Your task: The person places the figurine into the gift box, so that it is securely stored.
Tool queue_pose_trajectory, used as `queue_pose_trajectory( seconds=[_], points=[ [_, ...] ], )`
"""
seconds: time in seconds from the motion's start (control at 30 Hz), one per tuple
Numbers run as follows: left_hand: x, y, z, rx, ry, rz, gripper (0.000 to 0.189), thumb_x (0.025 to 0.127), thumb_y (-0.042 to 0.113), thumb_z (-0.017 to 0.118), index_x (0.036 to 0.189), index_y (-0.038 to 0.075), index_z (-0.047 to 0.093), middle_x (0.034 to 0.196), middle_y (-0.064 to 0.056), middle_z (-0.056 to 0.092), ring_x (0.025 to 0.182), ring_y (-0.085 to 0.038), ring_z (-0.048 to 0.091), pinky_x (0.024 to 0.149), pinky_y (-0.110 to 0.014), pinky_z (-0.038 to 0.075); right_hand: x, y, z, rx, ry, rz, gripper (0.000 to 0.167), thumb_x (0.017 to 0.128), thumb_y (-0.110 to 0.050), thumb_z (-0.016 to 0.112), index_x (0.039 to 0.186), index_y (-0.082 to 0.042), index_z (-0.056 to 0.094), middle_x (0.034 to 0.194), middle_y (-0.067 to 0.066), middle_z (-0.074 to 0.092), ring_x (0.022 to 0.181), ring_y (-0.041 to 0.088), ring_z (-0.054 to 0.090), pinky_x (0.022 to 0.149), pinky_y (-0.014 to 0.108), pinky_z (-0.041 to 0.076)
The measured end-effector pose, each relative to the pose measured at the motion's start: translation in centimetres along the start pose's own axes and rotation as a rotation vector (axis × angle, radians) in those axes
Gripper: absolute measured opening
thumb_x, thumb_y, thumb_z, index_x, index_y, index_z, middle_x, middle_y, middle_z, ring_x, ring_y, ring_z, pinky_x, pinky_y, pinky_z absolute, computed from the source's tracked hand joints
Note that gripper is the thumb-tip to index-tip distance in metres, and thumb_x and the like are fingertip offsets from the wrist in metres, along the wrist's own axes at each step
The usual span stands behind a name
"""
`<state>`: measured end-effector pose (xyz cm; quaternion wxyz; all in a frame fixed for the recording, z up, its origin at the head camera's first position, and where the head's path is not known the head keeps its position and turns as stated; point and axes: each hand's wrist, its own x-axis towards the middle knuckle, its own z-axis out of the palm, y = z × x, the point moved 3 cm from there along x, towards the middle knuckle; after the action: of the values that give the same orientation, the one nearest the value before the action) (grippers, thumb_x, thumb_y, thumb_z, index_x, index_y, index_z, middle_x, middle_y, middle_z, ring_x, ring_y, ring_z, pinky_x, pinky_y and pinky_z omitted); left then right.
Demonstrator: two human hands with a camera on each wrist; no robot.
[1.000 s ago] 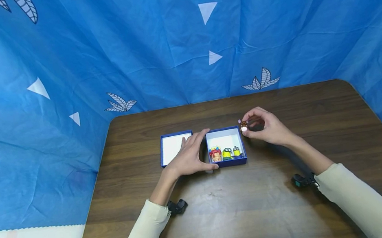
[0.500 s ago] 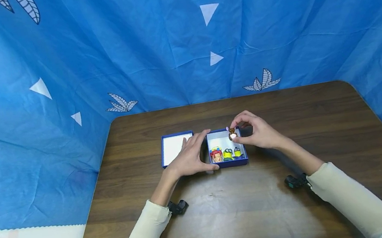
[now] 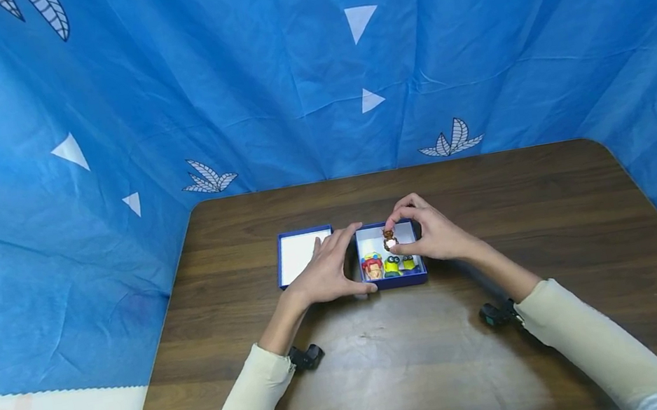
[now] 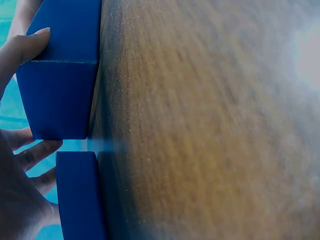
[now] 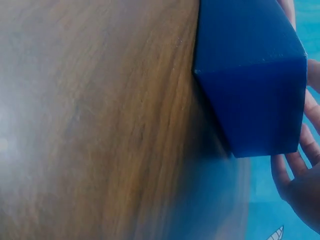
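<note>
An open blue box point(image 3: 395, 282) with a white inside sits on the table. Small toy figures stand along its front wall: one red and yellow figure point(image 3: 372, 266) and two yellow-green figures with big round eyes point(image 3: 391, 266). My left hand point(image 3: 328, 269) holds the box at its left end, thumb on the front wall point(image 4: 57, 35) and fingers at the left side and back corner. Between thumb and index finger, my right hand point(image 3: 430, 229) pinches a small brown toy figure with a white belly point(image 3: 390, 241) over the back part of the box. The right wrist view hides that figure behind the box.
A blue-edged lid with a white inside point(image 3: 294, 256) lies left of the box, partly behind my left hand. The brown wooden table point(image 3: 393, 379) reaches back to a blue patterned curtain point(image 3: 287, 98).
My right hand has carried the brown figure leftward from beside the box's right edge to over its inside, and slightly lower. The left hand has stayed at the box.
</note>
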<state>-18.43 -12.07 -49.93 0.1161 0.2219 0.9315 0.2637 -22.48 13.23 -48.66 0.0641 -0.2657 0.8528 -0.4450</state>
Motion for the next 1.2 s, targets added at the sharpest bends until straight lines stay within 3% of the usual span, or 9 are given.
queue_pose_trajectory(
  seconds=[0.37, 0.67, 1.0, 1.2],
  points=[
    [-0.1, 0.0, -0.1, -0.012, 0.0, -0.001, 0.125, 0.076, 0.067, 0.09, 0.172, 0.034, 0.017, 0.174, -0.006, 0.035, 0.163, -0.034, 0.034, 0.133, -0.074, 0.009, 0.0, -0.1, 0.7, -0.058, 0.035, 0.01, 0.03, 0.087, -0.025, 0.091, 0.112, -0.018, 0.076, 0.135, 0.006, 0.054, 0.13, 0.031, 0.05, 0.115, 0.063, 0.043],
    [-0.1, 0.1, 0.0, -0.01, -0.001, 0.012, 0.125, 0.076, 0.066, 0.09, 0.172, 0.033, 0.017, 0.174, -0.006, 0.036, 0.163, -0.035, 0.035, 0.133, -0.074, 0.01, -0.1, -0.7, 1.3, -0.272, 0.054, -0.022, 0.03, 0.086, -0.029, 0.09, 0.109, -0.016, 0.078, 0.133, 0.009, 0.061, 0.13, 0.035, 0.054, 0.114, 0.066, 0.044],
    [-0.2, 0.1, 0.0, -0.009, -0.001, 0.018, 0.125, 0.077, 0.068, 0.089, 0.172, 0.032, 0.016, 0.174, -0.006, 0.035, 0.162, -0.034, 0.035, 0.134, -0.074, 0.009, 0.1, -1.4, 1.5, -0.437, 0.02, 0.045, 0.017, 0.087, -0.025, 0.09, 0.101, -0.018, 0.083, 0.135, 0.013, 0.068, 0.125, 0.037, 0.059, 0.109, 0.063, 0.047],
    [-0.1, 0.1, -0.1, 0.003, -0.002, 0.022, 0.125, 0.077, 0.068, 0.088, 0.172, 0.031, 0.017, 0.173, -0.006, 0.036, 0.162, -0.034, 0.035, 0.133, -0.074, 0.009, 0.3, -1.5, 1.4, -0.422, 0.001, 0.08, 0.017, 0.086, -0.028, 0.092, 0.1, -0.02, 0.087, 0.139, 0.016, 0.07, 0.131, 0.041, 0.058, 0.111, 0.066, 0.046]
  ],
)
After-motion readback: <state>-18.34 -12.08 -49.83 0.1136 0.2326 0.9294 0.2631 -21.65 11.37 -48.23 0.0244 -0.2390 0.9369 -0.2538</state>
